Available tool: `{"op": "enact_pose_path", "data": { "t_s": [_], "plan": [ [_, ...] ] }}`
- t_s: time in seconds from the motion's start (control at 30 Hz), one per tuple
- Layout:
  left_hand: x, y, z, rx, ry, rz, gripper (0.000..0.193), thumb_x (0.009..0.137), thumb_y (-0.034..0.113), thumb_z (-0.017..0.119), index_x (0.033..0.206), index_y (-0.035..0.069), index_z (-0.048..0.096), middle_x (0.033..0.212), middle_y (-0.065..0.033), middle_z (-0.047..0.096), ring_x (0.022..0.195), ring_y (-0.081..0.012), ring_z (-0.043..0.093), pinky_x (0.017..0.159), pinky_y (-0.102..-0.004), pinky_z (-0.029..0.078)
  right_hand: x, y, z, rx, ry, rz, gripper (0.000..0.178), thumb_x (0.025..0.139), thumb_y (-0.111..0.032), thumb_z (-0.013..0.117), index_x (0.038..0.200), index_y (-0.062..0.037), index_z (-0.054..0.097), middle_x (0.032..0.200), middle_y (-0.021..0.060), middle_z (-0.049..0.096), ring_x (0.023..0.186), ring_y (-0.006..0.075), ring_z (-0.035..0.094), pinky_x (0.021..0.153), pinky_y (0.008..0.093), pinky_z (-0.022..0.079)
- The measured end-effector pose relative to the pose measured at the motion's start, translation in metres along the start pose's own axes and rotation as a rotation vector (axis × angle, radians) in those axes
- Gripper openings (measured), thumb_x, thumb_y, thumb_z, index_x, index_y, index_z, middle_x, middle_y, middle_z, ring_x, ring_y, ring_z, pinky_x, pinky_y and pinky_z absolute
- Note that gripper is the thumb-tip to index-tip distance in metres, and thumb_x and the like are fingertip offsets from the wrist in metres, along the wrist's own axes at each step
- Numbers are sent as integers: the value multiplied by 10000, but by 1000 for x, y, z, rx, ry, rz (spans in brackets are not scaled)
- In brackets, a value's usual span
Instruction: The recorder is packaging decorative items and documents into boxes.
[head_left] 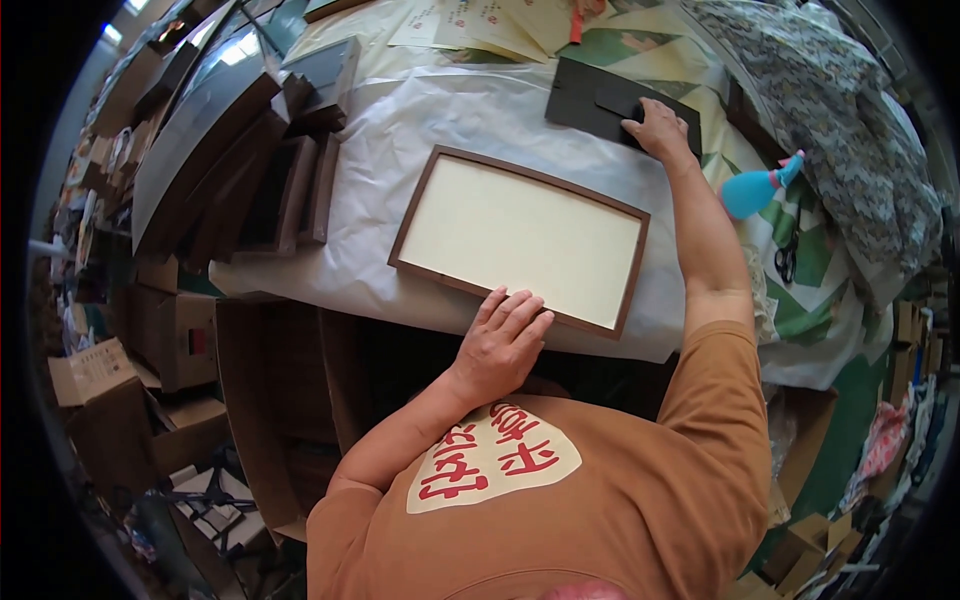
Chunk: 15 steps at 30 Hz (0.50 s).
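A brown wooden picture frame (402,232) with a cream panel inside it lies at a slant on the sheet-covered table. My left hand (505,340) holds its near rim, the fingers lying over the edge and the thumb out of sight. Beyond the frame to the right, a black backing board (577,95) with a stand flap rests on the table. My right hand (662,130) is closed at the board's right part, beside the flap. Part of its grip is hidden.
Several dark frames (240,180) are stacked at the left. On the right are a blue spray bottle (748,193), black scissors (787,260) and crumpled grey patterned fabric (830,110). Printed papers (470,28) lie at the far side. Cardboard boxes (185,335) stand below left.
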<state>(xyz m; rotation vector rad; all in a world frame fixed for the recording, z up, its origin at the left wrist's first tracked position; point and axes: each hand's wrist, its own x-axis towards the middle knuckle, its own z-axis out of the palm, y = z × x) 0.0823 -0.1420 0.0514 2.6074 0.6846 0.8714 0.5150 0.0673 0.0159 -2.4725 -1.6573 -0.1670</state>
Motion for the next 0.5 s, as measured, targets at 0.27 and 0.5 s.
{"op": "enact_pose_path", "data": {
  "t_s": [0.27, 0.5],
  "plan": [
    [3, -8, 13, -156, 50, 18, 352, 892, 72, 695, 1238, 35, 637, 1248, -133, 656, 1227, -305, 605, 1209, -461, 377, -9, -46, -52, -221, -249, -10, 646, 913, -623, 646, 1282, -93, 678, 1372, 133, 668, 1307, 290, 590, 1052, 484, 430],
    [-14, -22, 17, -302, 112, -10, 396, 867, 68, 708, 1255, 34, 638, 1276, -124, 660, 1243, -303, 613, 1204, -472, 380, -1, -47, -52, -11, -511, 59, 645, 908, -686, 645, 1247, -140, 697, 1289, 156, 712, 1224, 289, 638, 1067, 481, 426]
  ]
}}
